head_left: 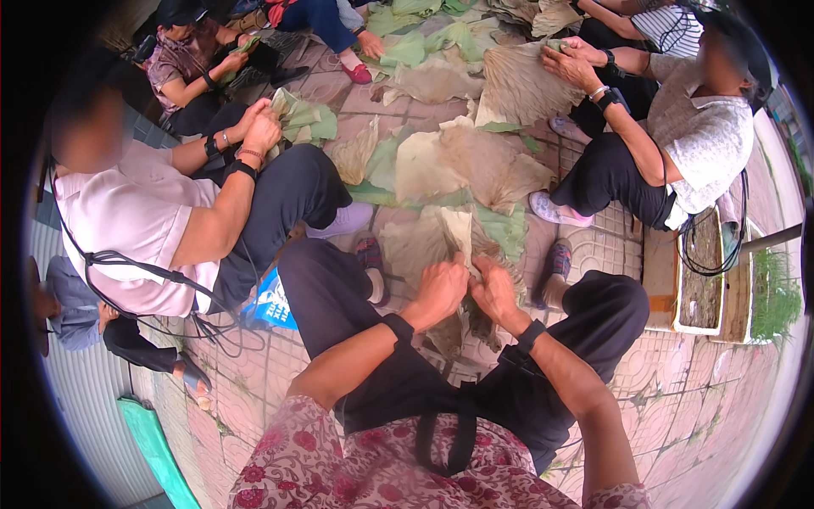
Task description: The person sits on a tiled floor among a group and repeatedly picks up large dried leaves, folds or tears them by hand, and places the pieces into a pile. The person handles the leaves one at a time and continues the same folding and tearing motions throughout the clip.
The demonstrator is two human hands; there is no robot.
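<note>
Both your left hand (pixel 439 291) and right hand (pixel 500 297) close together, fingers (pixel 485 280) gripping a dry leaf (pixel 456 231) (pale, creased), more leaves (pixel 431 165) on paving (pixel 670 382)

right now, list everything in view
leaves: many, tan and green, centre ground
held leaf: one or more, tan, centre
people: six or more, mixed clothing, left, top, right
bag: one, blue and white, by left knee
boxes: two or more, whitish, right
plants: several, green, far right
folded sheet: one, green, lower left
paving: one stretch, pink, underfoot
shoes: two, dark patterned, flanking leaves
trousers: one pair, dark, lower centre
shirt: one, red floral, bottom
left hand: one, bare, on leaf
right hand: one, bare, on leaf
</note>
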